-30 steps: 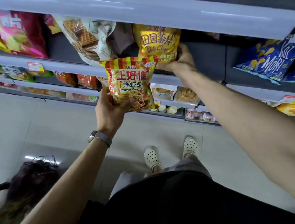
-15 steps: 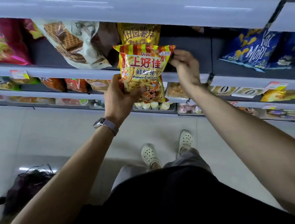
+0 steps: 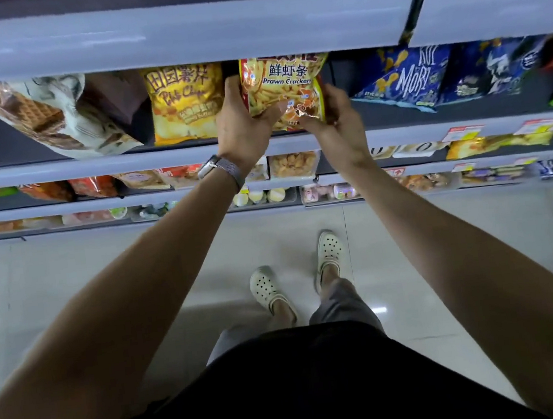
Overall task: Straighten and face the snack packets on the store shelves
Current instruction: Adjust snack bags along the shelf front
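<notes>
Now the prawn cracker packet [image 3: 283, 88] is being seated upright on the shelf [image 3: 91, 165], just right of the yellow chip packet [image 3: 185, 102]. The left hand [image 3: 241, 127] grips its left edge and the right hand [image 3: 334, 123] pinches its lower right corner. Half a second ago it hung out in front of the shelf. Next, probably: square it, then release.

**Other stuff we noticed in the aisle**

We've got pale holey clogs [image 3: 267, 288] on glossy light floor tiles [image 3: 68, 267] at lower centre. A grey-banded watch [image 3: 220, 169] sits mid-frame, a black top [image 3: 306, 395] fills the bottom, and price tags [image 3: 463, 133] sit at right.
</notes>
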The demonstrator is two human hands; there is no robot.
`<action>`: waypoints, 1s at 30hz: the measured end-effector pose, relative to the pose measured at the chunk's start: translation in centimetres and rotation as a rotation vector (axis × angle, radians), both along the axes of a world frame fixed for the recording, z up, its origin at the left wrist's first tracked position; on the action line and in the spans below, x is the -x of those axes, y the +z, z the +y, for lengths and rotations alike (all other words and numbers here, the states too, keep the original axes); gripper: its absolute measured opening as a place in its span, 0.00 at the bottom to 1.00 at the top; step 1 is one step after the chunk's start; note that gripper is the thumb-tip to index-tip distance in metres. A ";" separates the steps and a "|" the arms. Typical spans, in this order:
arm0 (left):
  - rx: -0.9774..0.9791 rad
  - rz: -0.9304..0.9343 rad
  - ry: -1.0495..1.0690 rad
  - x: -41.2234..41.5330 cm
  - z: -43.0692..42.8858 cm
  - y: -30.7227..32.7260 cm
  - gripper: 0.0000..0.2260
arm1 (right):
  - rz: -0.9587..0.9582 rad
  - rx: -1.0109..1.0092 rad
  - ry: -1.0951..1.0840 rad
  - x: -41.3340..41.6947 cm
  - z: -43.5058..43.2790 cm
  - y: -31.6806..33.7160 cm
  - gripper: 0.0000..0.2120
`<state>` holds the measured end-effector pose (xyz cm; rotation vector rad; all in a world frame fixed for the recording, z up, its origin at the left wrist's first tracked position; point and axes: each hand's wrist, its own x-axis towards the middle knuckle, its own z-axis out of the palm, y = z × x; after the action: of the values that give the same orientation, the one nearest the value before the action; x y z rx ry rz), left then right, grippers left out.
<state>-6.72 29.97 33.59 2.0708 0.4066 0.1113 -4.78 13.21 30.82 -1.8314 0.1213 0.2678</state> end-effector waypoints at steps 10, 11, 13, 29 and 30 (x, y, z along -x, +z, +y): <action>-0.045 0.199 -0.075 -0.4 0.6 -2.7 0.22 | 0.061 0.233 0.159 -3.0 -0.3 -1.8 0.30; -0.045 0.209 -0.072 -0.1 0.7 -2.7 0.23 | 0.060 0.239 0.169 -2.9 -0.4 -1.8 0.30; -0.040 0.222 -0.078 0.4 1.0 -2.4 0.25 | 0.049 0.267 0.189 -2.7 -0.7 -1.5 0.30; -0.228 0.361 -0.268 9.0 2.1 4.7 0.25 | 0.026 0.571 0.262 4.5 -2.3 5.2 0.30; -0.227 0.361 -0.261 9.8 2.2 5.1 0.24 | 0.010 0.581 0.285 5.6 -2.4 6.0 0.29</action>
<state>-16.52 32.18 38.69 2.3538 0.3484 -0.3935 -10.39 10.84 36.84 -2.4279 -0.0652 0.4782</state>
